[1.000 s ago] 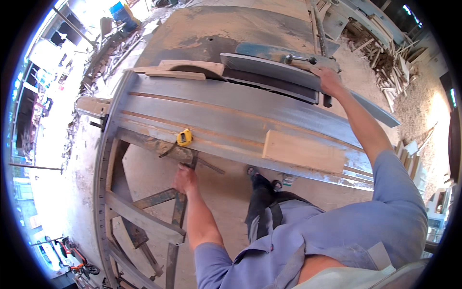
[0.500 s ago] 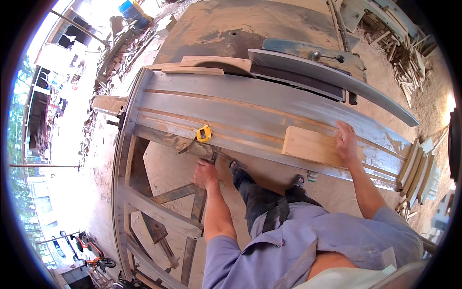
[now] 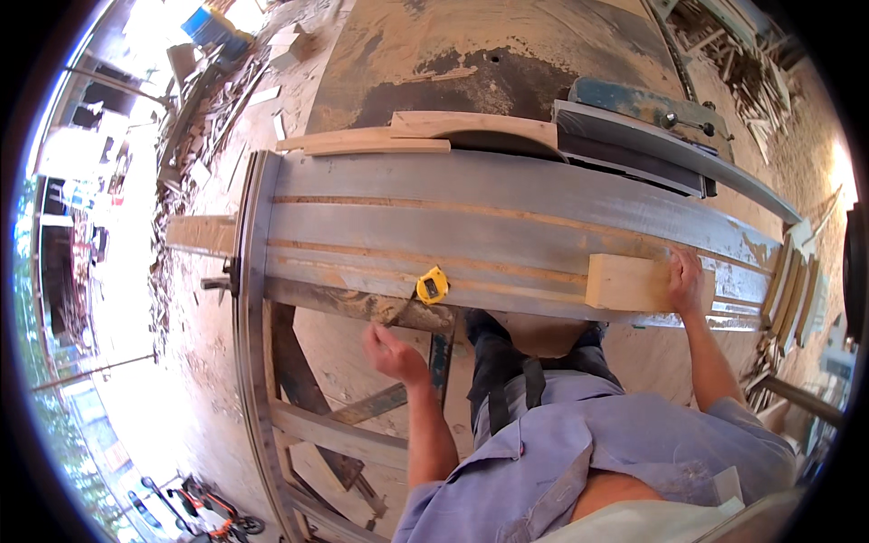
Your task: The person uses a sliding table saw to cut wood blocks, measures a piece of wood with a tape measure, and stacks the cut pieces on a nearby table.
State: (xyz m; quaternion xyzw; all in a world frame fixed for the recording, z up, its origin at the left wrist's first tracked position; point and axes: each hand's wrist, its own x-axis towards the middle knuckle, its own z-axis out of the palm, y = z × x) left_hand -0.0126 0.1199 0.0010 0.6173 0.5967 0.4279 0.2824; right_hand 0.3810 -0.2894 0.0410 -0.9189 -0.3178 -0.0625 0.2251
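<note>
My right hand [image 3: 685, 282] is closed over the right part of a pale wooden block [image 3: 626, 282], which lies on the grooved metal saw table [image 3: 362, 178]. Its fingers reach over the block's far edge. Just below the table's front rail, my left hand [image 3: 396, 355] has its fingers curled and pressed together; whatever may be between them is too small to make out. A yellow tape measure [image 3: 432, 285] rests on the table's near edge, up and to the right of the left hand. A dark strap hangs beside it.
Behind the table, a curved wooden guard [image 3: 475, 127] partly covers a saw blade [image 3: 498, 145], with a long metal fence [image 3: 634, 140] to its right. A metal frame [image 3: 339, 434] stands at the near left. Wood scraps [image 3: 195, 136] litter the floor.
The view has shifted, so the table sits differently. My left hand has moved left along the front rail, away from its end. My right hand's fingers have curled more around the block.
</note>
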